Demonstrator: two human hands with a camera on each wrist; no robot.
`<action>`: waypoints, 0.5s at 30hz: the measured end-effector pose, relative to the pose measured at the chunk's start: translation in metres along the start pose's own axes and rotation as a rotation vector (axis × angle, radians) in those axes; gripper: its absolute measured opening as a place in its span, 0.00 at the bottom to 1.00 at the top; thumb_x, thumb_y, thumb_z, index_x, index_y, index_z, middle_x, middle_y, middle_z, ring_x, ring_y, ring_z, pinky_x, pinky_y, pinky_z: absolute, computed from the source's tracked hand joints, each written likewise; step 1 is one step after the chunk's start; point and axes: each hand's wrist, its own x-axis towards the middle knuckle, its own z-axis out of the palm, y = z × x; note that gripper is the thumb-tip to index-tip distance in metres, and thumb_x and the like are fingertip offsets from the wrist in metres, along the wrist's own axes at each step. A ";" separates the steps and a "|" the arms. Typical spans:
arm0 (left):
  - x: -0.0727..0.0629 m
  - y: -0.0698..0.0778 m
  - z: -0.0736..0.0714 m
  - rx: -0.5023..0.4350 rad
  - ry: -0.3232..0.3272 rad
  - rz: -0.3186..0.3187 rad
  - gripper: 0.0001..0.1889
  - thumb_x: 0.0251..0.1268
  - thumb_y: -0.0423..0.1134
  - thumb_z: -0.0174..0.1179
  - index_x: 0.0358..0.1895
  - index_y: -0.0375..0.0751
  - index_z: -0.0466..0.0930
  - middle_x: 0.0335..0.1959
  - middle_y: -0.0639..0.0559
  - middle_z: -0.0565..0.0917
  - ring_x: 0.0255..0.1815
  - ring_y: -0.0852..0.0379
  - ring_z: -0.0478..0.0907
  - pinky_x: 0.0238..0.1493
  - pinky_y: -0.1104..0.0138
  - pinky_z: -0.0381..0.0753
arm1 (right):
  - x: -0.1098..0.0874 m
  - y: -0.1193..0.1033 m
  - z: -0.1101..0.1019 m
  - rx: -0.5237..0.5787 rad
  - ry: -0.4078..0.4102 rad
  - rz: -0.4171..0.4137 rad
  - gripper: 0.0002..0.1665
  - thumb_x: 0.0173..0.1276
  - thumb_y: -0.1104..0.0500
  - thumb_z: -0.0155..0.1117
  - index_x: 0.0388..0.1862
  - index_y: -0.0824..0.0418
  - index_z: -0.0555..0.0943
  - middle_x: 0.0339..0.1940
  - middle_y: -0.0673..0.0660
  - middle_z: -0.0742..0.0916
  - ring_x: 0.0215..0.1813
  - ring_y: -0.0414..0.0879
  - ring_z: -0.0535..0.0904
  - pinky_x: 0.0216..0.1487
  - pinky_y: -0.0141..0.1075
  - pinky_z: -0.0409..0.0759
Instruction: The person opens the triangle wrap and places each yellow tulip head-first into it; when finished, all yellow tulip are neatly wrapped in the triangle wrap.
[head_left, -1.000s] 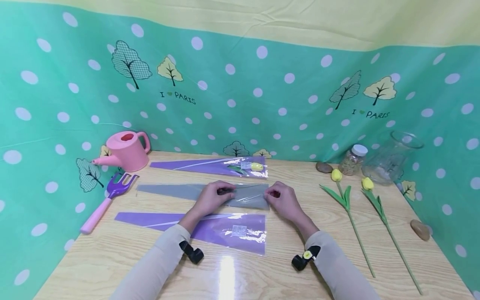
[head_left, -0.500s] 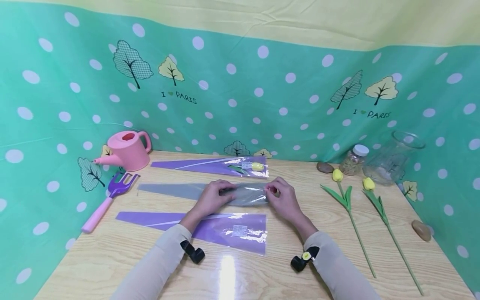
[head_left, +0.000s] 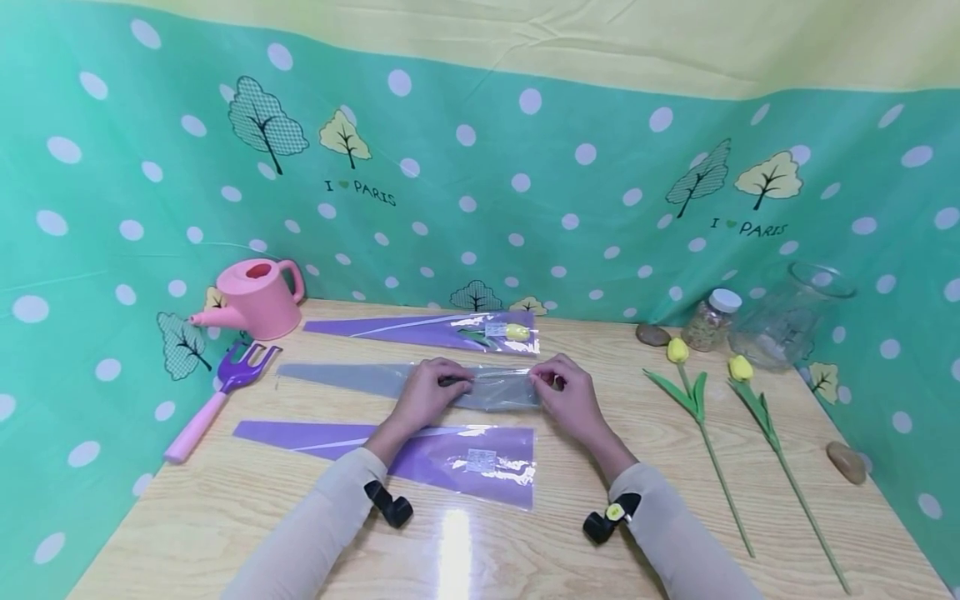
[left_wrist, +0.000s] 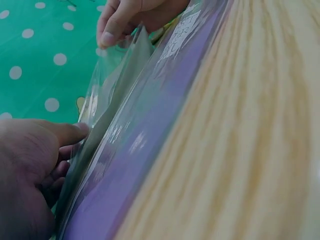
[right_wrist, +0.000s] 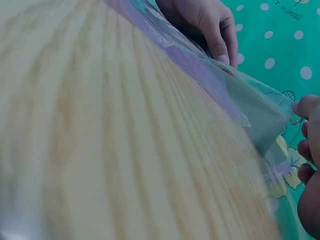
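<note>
A grey and clear tapered flower sleeve (head_left: 495, 393) lies crosswise in the middle of the table, narrow end to the left. My left hand (head_left: 427, 390) pinches it partway along, thumb on the near face in the left wrist view. At its wide right end my right hand (head_left: 567, 393) pinches the film between thumb and fingertips. Both wrist views show the clear front film (left_wrist: 102, 82) standing somewhat apart from the grey back (right_wrist: 255, 112) there. Nearer me lies a flat purple sleeve (head_left: 450, 462) with a white label, partly under my left forearm.
Behind, another purple sleeve (head_left: 420, 332) holds a yellow tulip (head_left: 517, 332). Two loose tulips (head_left: 693, 400) (head_left: 757, 408) lie at right, near stones (head_left: 846, 462), a lidded jar (head_left: 711, 323) and a glass vase (head_left: 780, 329). At left are a pink watering can (head_left: 258, 298) and a hand fork (head_left: 217, 396).
The wide end of the grey sleeve bulged up and its near edge drew in while my right hand shifted slightly. My left hand stayed at about the same spot on it.
</note>
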 end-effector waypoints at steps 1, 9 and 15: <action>0.000 0.001 0.000 -0.003 0.007 -0.005 0.09 0.62 0.37 0.73 0.45 0.45 0.92 0.48 0.48 0.91 0.54 0.48 0.86 0.63 0.52 0.81 | 0.001 0.000 0.000 0.019 0.001 0.019 0.06 0.67 0.64 0.73 0.42 0.58 0.89 0.36 0.53 0.84 0.38 0.42 0.77 0.37 0.25 0.78; -0.002 0.002 -0.003 0.043 0.039 -0.034 0.08 0.61 0.37 0.74 0.43 0.47 0.93 0.47 0.49 0.91 0.53 0.47 0.85 0.63 0.50 0.78 | 0.004 -0.004 -0.002 0.155 0.003 0.179 0.09 0.68 0.61 0.72 0.47 0.60 0.88 0.39 0.54 0.85 0.41 0.45 0.79 0.42 0.27 0.81; 0.000 0.004 -0.003 0.025 0.047 -0.046 0.07 0.61 0.37 0.74 0.43 0.47 0.93 0.47 0.48 0.91 0.53 0.46 0.85 0.64 0.50 0.78 | -0.001 -0.012 -0.024 0.173 0.039 0.279 0.14 0.69 0.58 0.72 0.51 0.61 0.86 0.42 0.54 0.86 0.43 0.43 0.80 0.42 0.27 0.81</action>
